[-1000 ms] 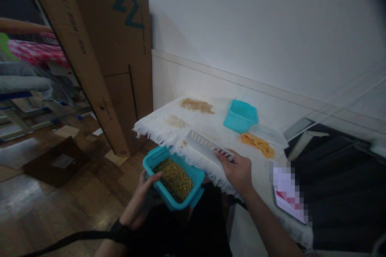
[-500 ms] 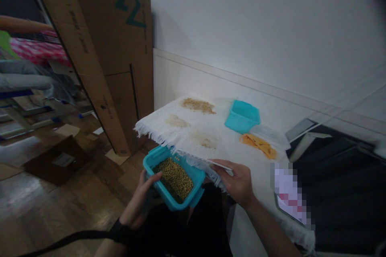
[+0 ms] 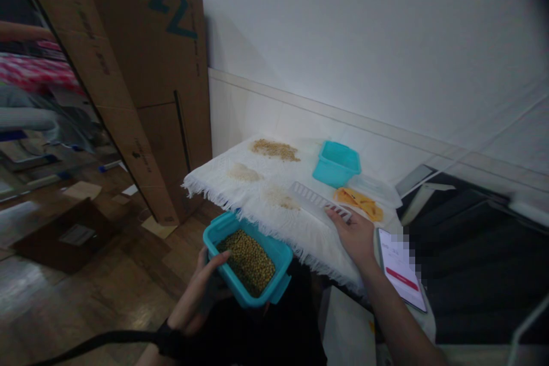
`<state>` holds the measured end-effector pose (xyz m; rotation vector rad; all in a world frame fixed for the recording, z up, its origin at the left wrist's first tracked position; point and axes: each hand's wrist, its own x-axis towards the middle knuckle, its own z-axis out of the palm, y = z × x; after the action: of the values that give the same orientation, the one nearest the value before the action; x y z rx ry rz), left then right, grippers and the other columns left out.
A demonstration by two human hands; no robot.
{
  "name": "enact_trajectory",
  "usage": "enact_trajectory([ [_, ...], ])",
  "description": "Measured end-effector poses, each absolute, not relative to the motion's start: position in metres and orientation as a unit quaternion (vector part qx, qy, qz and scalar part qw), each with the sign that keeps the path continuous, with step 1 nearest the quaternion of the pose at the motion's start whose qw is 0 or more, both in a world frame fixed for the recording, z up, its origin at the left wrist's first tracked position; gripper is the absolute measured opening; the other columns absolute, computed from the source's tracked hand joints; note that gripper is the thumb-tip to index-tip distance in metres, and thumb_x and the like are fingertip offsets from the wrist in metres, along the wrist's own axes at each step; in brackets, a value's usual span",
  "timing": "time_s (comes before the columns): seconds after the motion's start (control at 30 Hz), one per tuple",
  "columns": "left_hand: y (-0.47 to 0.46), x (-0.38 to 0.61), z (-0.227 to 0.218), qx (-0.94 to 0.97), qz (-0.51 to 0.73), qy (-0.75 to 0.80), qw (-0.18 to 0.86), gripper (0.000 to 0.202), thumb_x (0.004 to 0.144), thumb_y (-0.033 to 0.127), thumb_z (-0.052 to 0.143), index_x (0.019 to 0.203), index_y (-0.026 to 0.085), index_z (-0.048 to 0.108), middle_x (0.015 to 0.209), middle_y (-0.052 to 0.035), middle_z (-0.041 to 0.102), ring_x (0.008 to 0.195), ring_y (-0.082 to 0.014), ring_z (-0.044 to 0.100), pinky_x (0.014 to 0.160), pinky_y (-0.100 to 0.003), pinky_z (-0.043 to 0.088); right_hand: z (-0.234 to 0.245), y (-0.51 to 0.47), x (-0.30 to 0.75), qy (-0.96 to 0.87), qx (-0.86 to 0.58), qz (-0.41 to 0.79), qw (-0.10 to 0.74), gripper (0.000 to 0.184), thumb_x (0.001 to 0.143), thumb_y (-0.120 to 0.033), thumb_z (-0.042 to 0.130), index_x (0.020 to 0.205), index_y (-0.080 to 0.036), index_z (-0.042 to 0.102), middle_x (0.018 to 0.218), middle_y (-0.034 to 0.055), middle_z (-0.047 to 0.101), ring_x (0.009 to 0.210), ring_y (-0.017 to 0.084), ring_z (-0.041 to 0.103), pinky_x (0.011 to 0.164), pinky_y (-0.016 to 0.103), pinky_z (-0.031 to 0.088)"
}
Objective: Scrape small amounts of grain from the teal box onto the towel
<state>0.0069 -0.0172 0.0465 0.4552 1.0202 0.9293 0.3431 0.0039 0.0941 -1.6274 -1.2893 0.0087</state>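
My left hand (image 3: 205,285) grips the near side of a turquoise plastic tub (image 3: 246,263) filled with green-brown beans, held below the table's front edge. My right hand (image 3: 355,233) holds one end of a white slotted plastic strip (image 3: 318,202) that lies flat on the white fringed cloth (image 3: 266,211). The strip's far end rests beside a small pile of grain (image 3: 281,198). Two more grain piles lie on the cloth, a pale one (image 3: 243,171) and a browner one (image 3: 274,150) farther back.
An empty turquoise tub (image 3: 335,163), a clear lid (image 3: 374,189) and something orange (image 3: 359,201) sit at the table's back right. A phone (image 3: 401,274) lies by my right wrist. Tall cardboard boxes (image 3: 141,68) lean against the wall at left, above a wooden floor.
My right hand moved the white strip from the table's front edge back onto the cloth, farther right. The tub in my left hand stayed in place.
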Motion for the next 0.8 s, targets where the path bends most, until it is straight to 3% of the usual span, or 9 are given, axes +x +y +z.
enact_trajectory([
  [0.3,-0.016,0.007,0.049,0.207,0.419,0.471,0.748,0.061,0.089,0.045,0.076,0.142,0.040,0.047,0.158,-0.0088,0.055,0.143,-0.0369,0.055,0.099,-0.056,0.060,0.110,0.002,0.343,-0.551,-0.667,0.034,0.501,0.041,0.081,-0.061,0.072,0.084,-0.022,0.084,0.084,0.0073,0.083,0.076,0.029,0.077,0.071,0.039,0.060],
  [0.53,-0.017,0.006,0.044,0.213,0.420,0.461,0.752,0.066,0.087,0.045,0.079,0.145,0.042,0.048,0.157,-0.0071,0.057,0.137,-0.0355,0.061,0.099,-0.054,0.060,0.114,0.002,0.344,-0.553,-0.669,0.054,0.493,0.041,0.080,-0.062,0.074,0.078,-0.022,0.083,0.078,0.0067,0.082,0.070,0.028,0.076,0.065,0.037,0.059],
  [0.8,-0.019,0.009,0.039,0.219,0.415,0.456,0.756,0.062,0.088,0.046,0.078,0.144,0.042,0.049,0.157,-0.0052,0.057,0.141,-0.0335,0.057,0.099,-0.051,0.060,0.112,-0.005,0.345,-0.574,-0.654,0.069,0.488,0.037,0.081,-0.061,0.073,0.082,-0.026,0.084,0.080,0.0029,0.083,0.069,0.025,0.076,0.063,0.034,0.058],
])
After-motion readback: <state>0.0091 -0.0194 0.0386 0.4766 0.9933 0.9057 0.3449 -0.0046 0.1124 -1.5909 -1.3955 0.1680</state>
